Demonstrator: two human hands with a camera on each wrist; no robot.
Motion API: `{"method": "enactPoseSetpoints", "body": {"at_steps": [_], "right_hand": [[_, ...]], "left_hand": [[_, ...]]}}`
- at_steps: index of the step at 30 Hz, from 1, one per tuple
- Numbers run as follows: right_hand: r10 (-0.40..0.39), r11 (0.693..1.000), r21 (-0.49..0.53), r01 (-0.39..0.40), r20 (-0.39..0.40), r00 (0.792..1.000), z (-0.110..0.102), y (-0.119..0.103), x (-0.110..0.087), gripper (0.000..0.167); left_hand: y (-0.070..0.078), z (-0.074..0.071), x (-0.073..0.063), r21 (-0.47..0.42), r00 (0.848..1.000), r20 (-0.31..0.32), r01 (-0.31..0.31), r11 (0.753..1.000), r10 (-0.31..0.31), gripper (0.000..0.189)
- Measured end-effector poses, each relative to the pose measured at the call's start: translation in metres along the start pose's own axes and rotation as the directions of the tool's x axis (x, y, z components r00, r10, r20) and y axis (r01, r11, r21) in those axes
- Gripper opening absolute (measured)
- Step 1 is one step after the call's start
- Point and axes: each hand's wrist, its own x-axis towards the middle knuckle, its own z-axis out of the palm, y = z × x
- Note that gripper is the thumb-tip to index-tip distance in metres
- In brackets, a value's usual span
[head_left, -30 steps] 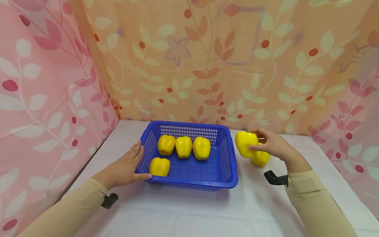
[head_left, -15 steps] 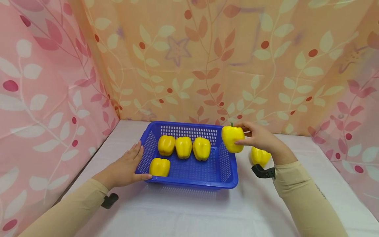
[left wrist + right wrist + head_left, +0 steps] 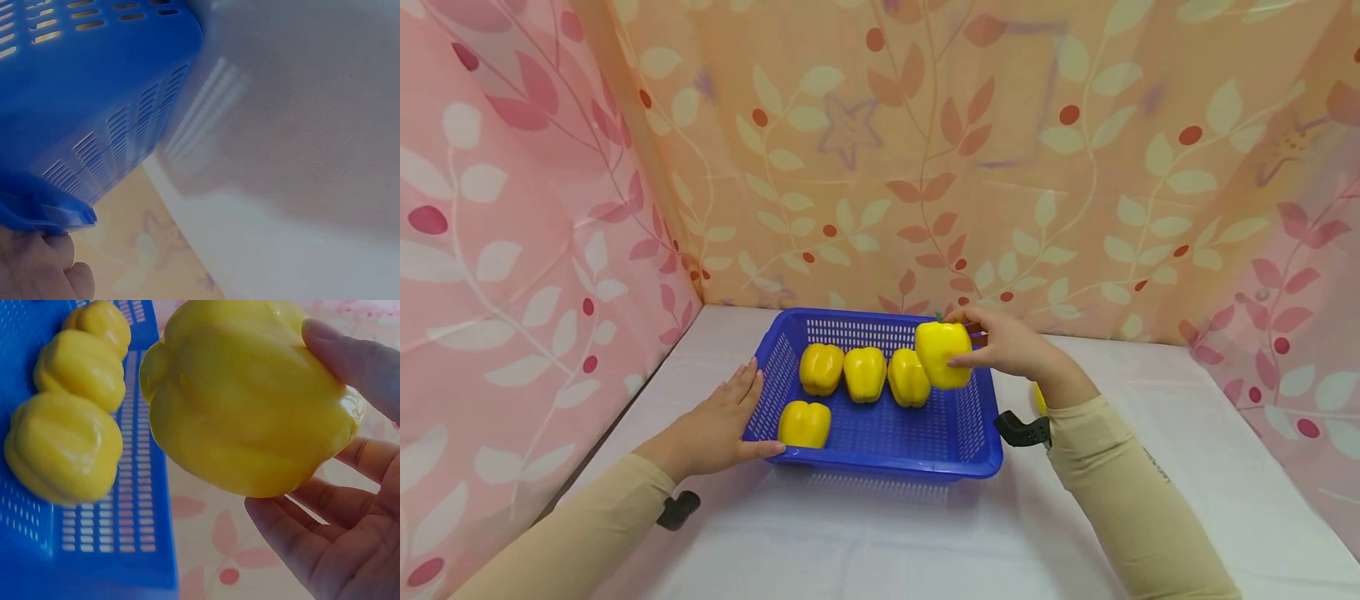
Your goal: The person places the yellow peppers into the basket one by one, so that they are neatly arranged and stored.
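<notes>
My right hand (image 3: 1011,346) pinches a yellow bell pepper (image 3: 942,354) with a green stem between thumb and fingers, holding it upright over the right part of a blue plastic basket (image 3: 880,467). In the right wrist view, the thumb (image 3: 356,369) lies on one side of this pepper (image 3: 244,400) and the fingers on the other. Three bell peppers sit in a row along the basket's back; the rightmost (image 3: 907,379) is partly covered by the held one. Another bell pepper (image 3: 805,423) sits at the front left corner. My left hand (image 3: 711,429) rests against the basket's left rim, fingers extended.
One more yellow bell pepper (image 3: 1040,400) lies on the white tablecloth (image 3: 865,542) right of the basket, mostly hidden by my right wrist. Orange floral cloth (image 3: 880,183) hangs behind, with pink floral cloth (image 3: 512,275) at the sides.
My right hand has carried the bell pepper leftward from beside the basket, past its right rim, to over its inside. The left hand and the basket have stayed put.
</notes>
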Motion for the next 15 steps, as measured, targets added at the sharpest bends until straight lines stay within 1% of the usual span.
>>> {"method": "enactPoseSetpoints", "body": {"at_steps": [4, 8, 10, 15], "right_hand": [[-0.036, 0.998, 0.051, 0.035, 0.024, 0.999, 0.009, -0.005, 0.009, 0.053], [-0.073, 0.996, 0.056, 0.07, 0.047, 0.996, 0.017, -0.008, 0.018, 0.052], [-0.074, 0.996, 0.047, 0.071, 0.053, 0.996, 0.02, -0.01, 0.021, 0.052], [-0.04, 0.999, 0.033, 0.038, 0.068, 0.997, 0.031, -0.017, 0.028, 0.053]], "left_hand": [[0.0, -0.001, 0.0, -0.001, 1.0, 0.001, 0.002, 1.0, -0.002, 0.116], [0.001, -0.002, 0.0, 0.001, 1.0, 0.001, 0.006, 1.0, -0.006, 0.116], [0.001, -0.002, -0.001, -0.002, 1.0, 0.002, 0.008, 1.0, -0.008, 0.115], [0.002, -0.002, -0.001, -0.008, 1.0, 0.002, 0.009, 1.0, -0.009, 0.115]]}}
